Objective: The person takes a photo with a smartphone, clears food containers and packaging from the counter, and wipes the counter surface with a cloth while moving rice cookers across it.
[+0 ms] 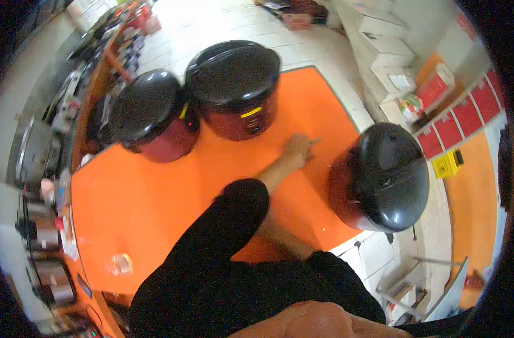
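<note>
My left hand [297, 147] reaches across the orange tabletop [133, 208], its fingers closed around something thin and pale that sticks out to the right; blur hides what it is. Of my right arm, the bare forearm [288, 239] shows, crossing under my left sleeve, which hides the hand. Nearest to the left hand stands a dark red electric cooker [234, 84] with a black lid and a yellow label. A second such cooker [153, 115] is beside it on the left. The third cooker [381, 177] stands at the right edge of the table.
A small clear item [119, 264] lies near the table's left corner. Shelves along the left hold several appliances. On the right are red drawers [465, 118], a yellow object [448, 164] and a metal-framed rack [420, 287]. White floor tiles surround the table.
</note>
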The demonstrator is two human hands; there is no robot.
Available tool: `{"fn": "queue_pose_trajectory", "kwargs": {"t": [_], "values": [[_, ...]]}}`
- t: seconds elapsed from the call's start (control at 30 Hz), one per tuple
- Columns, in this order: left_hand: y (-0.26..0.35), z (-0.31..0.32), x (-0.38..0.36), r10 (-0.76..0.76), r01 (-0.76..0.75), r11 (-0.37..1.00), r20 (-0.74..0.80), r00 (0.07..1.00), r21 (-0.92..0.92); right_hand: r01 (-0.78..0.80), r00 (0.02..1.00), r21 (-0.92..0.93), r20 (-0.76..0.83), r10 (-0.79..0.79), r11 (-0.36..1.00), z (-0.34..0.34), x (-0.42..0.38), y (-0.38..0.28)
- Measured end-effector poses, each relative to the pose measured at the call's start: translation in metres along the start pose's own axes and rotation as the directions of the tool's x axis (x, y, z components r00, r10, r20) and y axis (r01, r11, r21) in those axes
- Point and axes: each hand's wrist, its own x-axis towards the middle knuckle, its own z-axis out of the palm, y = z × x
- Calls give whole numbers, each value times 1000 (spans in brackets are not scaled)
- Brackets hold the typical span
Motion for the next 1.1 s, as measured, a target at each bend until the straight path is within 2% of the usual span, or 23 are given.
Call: {"fn": "queue_pose_trajectory", "kwargs": {"t": [0.07, 0.1, 0.17, 0.2, 0.23, 0.33, 0.4, 0.47, 0.53, 0.57, 0.6, 0.63, 0.67, 0.7, 0.73, 0.77, 0.83, 0.87, 0.93, 0.97, 1.03, 1.07, 1.1], "values": [[11, 12, -8, -86, 85, 994, -17, 996, -65, -168, 984, 190, -21, 175, 967, -41, -6, -10], [10, 66, 16, -258, 234, 962, -190, 947, -143, -168, 972, 79, -151, 178, 983, -67, 1, -23], [-10, 100, 2, -387, 328, 920, -368, 845, -216, -172, 951, -338, -303, 66, 925, -99, 13, -36], [-3, 55, -31, -347, 288, 936, -390, 853, -201, -98, 971, -829, -200, -129, 550, -102, 11, -14], [4, 13, -61, -293, 238, 954, -419, 859, -180, -57, 964, -800, -200, -176, 597, -97, 16, -6], [0, -50, -132, -400, 255, 904, -475, 784, -342, 66, 908, -710, -249, -337, 701, -57, 64, 10], [4, -92, -209, -356, 51, 901, -665, 656, -432, 156, 846, -656, -297, -442, 739, 6, 98, 24], [-1, -112, -291, -430, 82, 876, -691, 581, -476, 226, 774, -590, -374, -511, 775, 74, 125, 24], [-8, -101, -367, -722, 156, 654, -549, 422, -740, 407, 756, -632, -172, -631, 659, 153, 129, -22], [-12, -98, -403, -725, 260, 688, -621, 297, -678, 427, 900, -366, 80, -429, 827, 167, 120, -87], [-11, -94, -434, -812, 215, 583, -555, 177, -784, 231, 931, -156, 322, -172, 960, 180, 110, -153], [-12, -91, -466, -817, 248, 574, -567, 105, -781, 392, 898, -158, 277, -341, 906, 221, 85, -171], [-14, -88, -497, -818, 278, 559, -574, 33, -781, 459, 822, 10, 375, -429, 889, 250, 53, -183], [-15, -84, -529, -825, 315, 520, -562, -55, -794, 732, 672, -24, 188, -716, 681, 279, 18, -193], [-17, -83, -556, -824, 344, 479, -548, -142, -808, 796, 575, 79, 211, -791, 600, 266, -21, -208], [-16, -89, -575, -810, 300, 489, -554, -193, -819, 814, 426, 237, 378, -822, 531, 259, -53, -209], [-19, -95, -615, -789, 292, 454, -532, -307, -842, 792, 240, 433, 428, -871, 431, 207, -93, -213], [-25, -94, -638, -781, 322, 406, -507, -364, -855, 824, 221, 381, 466, -857, 420, 185, -102, -204], [-43, -87, -679, -771, 368, 385, -514, -376, -847, 778, 344, 361, 440, -829, 514, 119, -82, -209], [-54, -85, -694, -767, 427, 347, -515, -383, -835, 737, 463, 271, 465, -755, 619, 88, -71, -200], [-84, -72, -725, -753, 575, 306, -562, -342, -759, 371, 880, -94, 355, -317, 924, 28, -48, -148], [-91, -73, -730, -761, 598, 341, -586, -278, -726, 177, 972, -197, 191, -140, 964, 1, -38, -121], [-97, -75, -726, -767, 617, 373, -605, -215, -693, 263, 951, -572, 17, -309, 777, -24, -26, -63]]}}
